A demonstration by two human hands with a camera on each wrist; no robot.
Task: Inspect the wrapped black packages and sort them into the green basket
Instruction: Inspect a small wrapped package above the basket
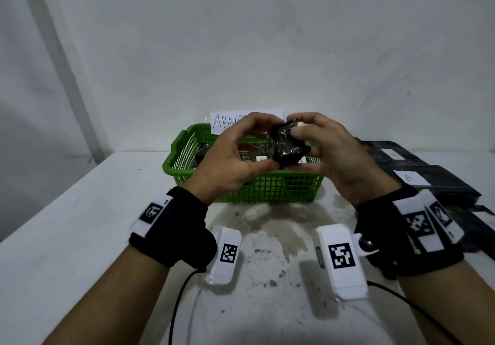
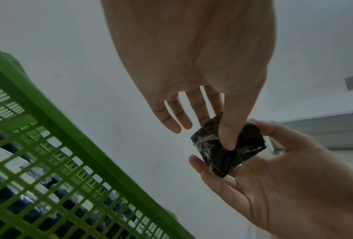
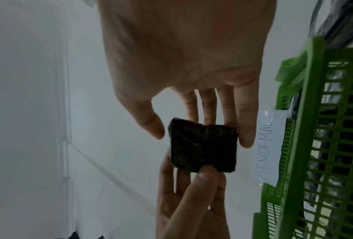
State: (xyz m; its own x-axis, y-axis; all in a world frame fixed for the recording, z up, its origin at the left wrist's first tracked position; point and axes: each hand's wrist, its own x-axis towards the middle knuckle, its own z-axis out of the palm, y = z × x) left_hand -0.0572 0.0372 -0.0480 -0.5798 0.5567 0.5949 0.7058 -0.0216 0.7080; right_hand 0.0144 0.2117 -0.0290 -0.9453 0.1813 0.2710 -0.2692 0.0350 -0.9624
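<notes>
A small black package [image 1: 288,143] wrapped in shiny film is held up over the green basket [image 1: 176,154] by both hands. My left hand [image 1: 267,143] pinches its near edge between thumb and forefinger; in the left wrist view the thumb [image 2: 229,139] presses on the package [image 2: 214,158]. My right hand [image 1: 302,149] cups the other side. In the right wrist view its fingers lie behind the package [image 3: 202,148] and its thumb [image 3: 151,127] sits at the package's edge. Several wrapped black packages [image 1: 203,154] lie in the basket [image 2: 69,129].
A white paper label reading ABNORMAL [image 3: 267,145] is taped to the basket's far wall [image 3: 314,64]. Flat black packages with a white "A" label [image 1: 409,177] are stacked on the white table at the right. A bare wall stands close behind.
</notes>
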